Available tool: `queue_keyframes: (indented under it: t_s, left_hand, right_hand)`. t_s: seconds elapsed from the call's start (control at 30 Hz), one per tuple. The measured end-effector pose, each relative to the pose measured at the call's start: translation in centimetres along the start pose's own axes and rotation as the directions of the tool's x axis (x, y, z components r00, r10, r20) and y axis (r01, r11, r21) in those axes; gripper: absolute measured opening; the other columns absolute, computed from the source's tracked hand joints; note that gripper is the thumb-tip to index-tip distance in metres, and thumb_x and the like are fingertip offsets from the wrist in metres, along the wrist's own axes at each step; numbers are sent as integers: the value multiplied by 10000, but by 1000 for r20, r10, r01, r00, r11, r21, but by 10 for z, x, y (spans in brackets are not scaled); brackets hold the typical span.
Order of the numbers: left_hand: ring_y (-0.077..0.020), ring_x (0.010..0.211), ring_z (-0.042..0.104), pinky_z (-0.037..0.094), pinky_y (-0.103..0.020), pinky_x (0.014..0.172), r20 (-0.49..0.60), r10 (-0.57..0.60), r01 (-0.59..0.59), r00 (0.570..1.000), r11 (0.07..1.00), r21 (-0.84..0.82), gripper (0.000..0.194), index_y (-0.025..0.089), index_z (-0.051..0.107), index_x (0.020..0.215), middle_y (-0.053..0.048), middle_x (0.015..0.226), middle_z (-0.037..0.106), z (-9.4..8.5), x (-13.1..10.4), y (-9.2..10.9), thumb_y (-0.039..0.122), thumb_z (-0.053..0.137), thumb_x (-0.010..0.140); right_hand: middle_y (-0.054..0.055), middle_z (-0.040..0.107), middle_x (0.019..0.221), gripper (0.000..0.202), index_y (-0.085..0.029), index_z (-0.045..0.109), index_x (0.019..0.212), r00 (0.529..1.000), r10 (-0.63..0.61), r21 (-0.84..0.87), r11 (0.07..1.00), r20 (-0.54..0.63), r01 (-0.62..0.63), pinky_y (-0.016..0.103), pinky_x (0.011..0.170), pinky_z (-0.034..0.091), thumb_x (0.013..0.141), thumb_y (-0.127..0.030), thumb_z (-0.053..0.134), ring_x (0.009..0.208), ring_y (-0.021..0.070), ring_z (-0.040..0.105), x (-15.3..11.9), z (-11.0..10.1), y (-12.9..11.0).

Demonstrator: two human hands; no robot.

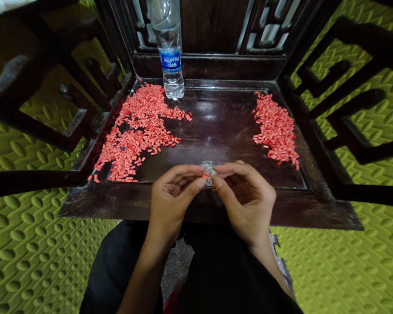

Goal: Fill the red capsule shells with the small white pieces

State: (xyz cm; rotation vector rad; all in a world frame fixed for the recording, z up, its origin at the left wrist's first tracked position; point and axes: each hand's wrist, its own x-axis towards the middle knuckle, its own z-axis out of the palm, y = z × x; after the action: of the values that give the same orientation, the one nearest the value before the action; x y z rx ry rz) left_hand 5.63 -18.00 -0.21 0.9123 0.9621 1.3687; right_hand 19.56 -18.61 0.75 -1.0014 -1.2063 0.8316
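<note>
Here, the left hand pinched a tiny, bright orange piece, mostly hidden by its fingers. Whether the right hand's fingers gripped anything, I couldn't tell.

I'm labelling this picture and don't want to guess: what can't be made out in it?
In the head view:
Small orange-red piece in the left hand: full shape hidden by fingers.
Right hand: whether it pinches anything, too small to tell.
Small greyish-white pieces: too small and blurred to identify, partly behind fingertips.
Clear blue-labelled plastic bottle: top cut off by the upper edge.
White item: cut off by the top-left corner.
</note>
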Motion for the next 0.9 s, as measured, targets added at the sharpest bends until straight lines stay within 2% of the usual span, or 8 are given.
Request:
queue_keyframes:
  t_s: [0.37, 0.57, 0.9]
  left_hand:
    - [-91, 977, 814, 628, -144, 913, 7, 64, -64, 998, 998, -7, 195, 282, 845, 1026, 26, 1008, 859, 0, 0, -3, 139, 872, 896]
    - [-106, 973, 817, 637, -166, 920, 8, 65, -65, 998, 998, 23, 175, 262, 842, 1016, 13, 1005, 857, 0, -1, -3, 143, 875, 891]
    - [-106, 949, 807, 630, -169, 894, -2, 40, -40, 999, 999, -14, 136, 262, 846, 1013, 7, 1000, 856, 0, -1, -3, 186, 873, 904]
  right_hand:
    - [0, 749, 934, 243, -241, 792, 1055, 1000, 22, 70, 997, -4, -22, 248, 779, 649, 944, -37, 718, 830, 121, 733, 0, 0, 2]
    - [-13, 744, 932, 253, -234, 799, 1048, 1000, 27, 82, 996, -5, -26, 211, 790, 631, 938, -22, 716, 832, 95, 729, 1, 1, 1]
    - [-10, 748, 911, 231, -236, 791, 1026, 999, 26, 75, 997, 21, -27, 245, 763, 656, 943, -34, 716, 799, 113, 732, 2, 1, 0]
